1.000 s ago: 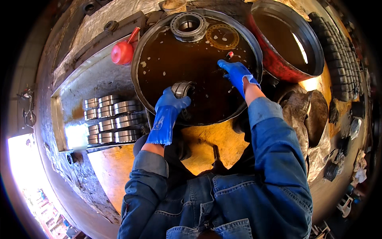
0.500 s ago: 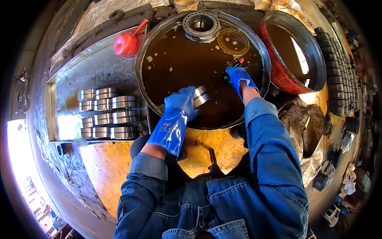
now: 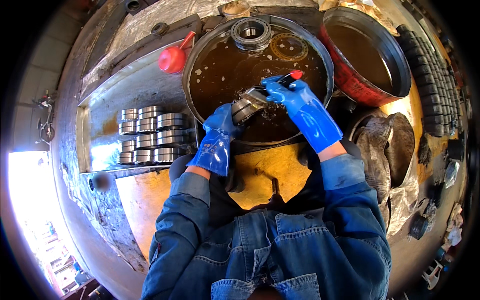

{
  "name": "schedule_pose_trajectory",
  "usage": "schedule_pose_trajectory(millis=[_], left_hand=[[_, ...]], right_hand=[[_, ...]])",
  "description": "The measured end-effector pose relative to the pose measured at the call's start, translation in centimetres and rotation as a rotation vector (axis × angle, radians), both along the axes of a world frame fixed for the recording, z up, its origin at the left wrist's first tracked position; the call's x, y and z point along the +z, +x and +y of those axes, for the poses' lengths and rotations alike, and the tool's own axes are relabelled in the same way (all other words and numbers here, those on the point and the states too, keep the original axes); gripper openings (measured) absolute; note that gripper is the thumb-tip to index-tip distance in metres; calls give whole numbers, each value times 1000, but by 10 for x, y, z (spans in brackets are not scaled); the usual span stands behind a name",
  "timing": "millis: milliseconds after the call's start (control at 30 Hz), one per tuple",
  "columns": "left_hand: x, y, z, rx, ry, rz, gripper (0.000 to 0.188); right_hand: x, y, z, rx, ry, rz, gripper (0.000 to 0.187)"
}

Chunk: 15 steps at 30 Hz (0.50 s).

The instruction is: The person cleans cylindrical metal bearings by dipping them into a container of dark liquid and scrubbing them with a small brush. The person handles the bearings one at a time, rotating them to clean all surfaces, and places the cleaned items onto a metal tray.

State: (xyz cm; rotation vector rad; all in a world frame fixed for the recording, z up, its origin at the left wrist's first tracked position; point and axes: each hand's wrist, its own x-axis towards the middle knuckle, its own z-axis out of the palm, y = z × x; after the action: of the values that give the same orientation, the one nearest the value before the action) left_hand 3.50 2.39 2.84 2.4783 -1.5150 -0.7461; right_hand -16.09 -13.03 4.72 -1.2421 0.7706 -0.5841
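The left grip (image 3: 220, 121) was closed around a metal bearing (image 3: 242, 112), held at its fingertips above the dark liquid (image 3: 216, 82) in the round basin (image 3: 187, 82). The right grip (image 3: 292, 99) clasped what looked like a red-tipped brush (image 3: 257, 95), its head against the bearing, left of that grip. Wet gloves (image 3: 212, 151) could have let the bearing slip below the left grip; a hard stroke might have splashed liquid.

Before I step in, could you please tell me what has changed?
The right hand has taken hold of the red-tipped brush and moved left, bringing it to the metal ring. The left hand still holds that ring; the stacked rings and red ladle stay put.
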Motion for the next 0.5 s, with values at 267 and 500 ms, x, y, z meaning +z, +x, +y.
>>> schedule_pose_trajectory(millis=[267,500], left_hand=[[-22,24,5,6,49,-14,70],[21,-7,-16,-20,120,-119,71]], right_hand=[[7,29,20,309,-383,341,34],[-58,-3,-29,-34,190,485,51]])
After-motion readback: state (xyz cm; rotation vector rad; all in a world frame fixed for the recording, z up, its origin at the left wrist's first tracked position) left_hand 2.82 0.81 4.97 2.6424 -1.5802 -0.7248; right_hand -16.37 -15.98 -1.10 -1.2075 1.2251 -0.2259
